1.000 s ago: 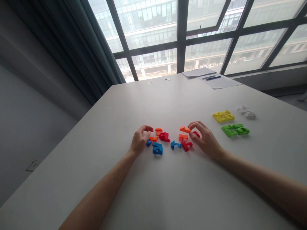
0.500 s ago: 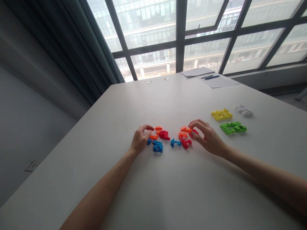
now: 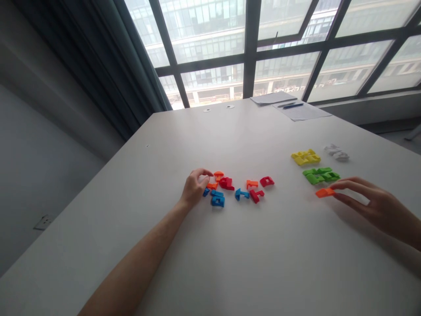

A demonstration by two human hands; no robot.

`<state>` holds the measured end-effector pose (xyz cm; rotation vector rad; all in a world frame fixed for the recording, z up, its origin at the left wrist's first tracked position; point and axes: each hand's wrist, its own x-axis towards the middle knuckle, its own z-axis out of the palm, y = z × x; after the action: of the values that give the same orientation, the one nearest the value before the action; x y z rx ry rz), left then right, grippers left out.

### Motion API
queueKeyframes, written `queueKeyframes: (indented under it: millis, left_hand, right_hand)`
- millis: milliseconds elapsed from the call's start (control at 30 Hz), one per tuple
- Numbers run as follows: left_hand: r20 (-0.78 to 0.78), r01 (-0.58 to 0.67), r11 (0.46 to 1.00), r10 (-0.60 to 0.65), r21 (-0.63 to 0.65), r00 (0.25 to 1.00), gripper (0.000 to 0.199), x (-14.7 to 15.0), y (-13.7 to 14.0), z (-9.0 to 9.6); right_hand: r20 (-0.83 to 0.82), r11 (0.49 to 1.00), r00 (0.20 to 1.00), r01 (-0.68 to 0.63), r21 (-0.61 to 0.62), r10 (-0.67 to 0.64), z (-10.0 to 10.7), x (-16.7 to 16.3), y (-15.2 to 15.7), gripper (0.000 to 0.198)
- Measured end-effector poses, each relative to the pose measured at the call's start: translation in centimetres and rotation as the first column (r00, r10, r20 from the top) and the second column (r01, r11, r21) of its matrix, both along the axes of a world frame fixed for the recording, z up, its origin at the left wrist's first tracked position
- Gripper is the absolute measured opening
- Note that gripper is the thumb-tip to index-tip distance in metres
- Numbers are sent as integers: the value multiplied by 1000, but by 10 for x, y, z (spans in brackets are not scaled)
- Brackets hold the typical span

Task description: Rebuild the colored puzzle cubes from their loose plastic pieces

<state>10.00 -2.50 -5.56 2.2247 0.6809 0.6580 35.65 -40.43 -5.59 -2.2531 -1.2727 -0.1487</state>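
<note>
My right hand [image 3: 371, 199] pinches an orange plastic block [image 3: 325, 192] between thumb and fingers, just in front of the green blocks [image 3: 321, 175]. My left hand [image 3: 194, 186] rests at the left of the loose pieces. Its fingers are curved, with a small gap between index finger and thumb and nothing visible held. Beside its fingertips lie orange blocks [image 3: 219, 176], a red block [image 3: 226, 183] and blue blocks [image 3: 217, 200]. Farther right are a blue arrow-shaped block [image 3: 242, 194], an orange block [image 3: 252, 184] and two red pieces, one a red arched block [image 3: 267, 181].
Yellow blocks [image 3: 305, 156] and white blocks [image 3: 336, 152] lie grouped behind the green ones. Paper sheets [image 3: 272, 98] and a blue pen [image 3: 292, 105] are at the far edge of the white table [image 3: 230, 259]. A window and a dark curtain [image 3: 131, 66] stand beyond.
My right hand has carried the orange block right, from the loose pieces to near the green group, uncovering the red arched block. The left hand has stayed in place.
</note>
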Motion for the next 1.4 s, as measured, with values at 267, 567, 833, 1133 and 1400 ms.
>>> queueKeyframes:
  millis: [267, 567, 833, 1133, 1400]
  left_hand:
    - [5, 4, 1000, -4, -14, 1000, 23, 0, 0, 0]
    - [-8, 5, 1000, -5, -8, 1000, 23, -1, 1, 0]
    - [-15, 11, 1000, -10, 10, 1000, 23, 0, 1, 0]
    - [-29, 40, 997, -39, 60, 999, 20, 0, -2, 0]
    - [-122, 162, 958, -136, 238, 983, 35, 1, -7, -2]
  right_hand:
    - [118, 999, 993, 4, -53, 3, -15, 33, -22, 47]
    - [116, 996, 992, -45, -76, 54, -8, 24, -19, 37]
    - [108, 998, 992, -65, -26, 67, -4, 15, -10, 36]
    - [161, 1000, 987, -21, -12, 23, 6, 3, -5, 33]
    - [129, 929, 927, -363, 69, 353, 14, -50, 64, 18]
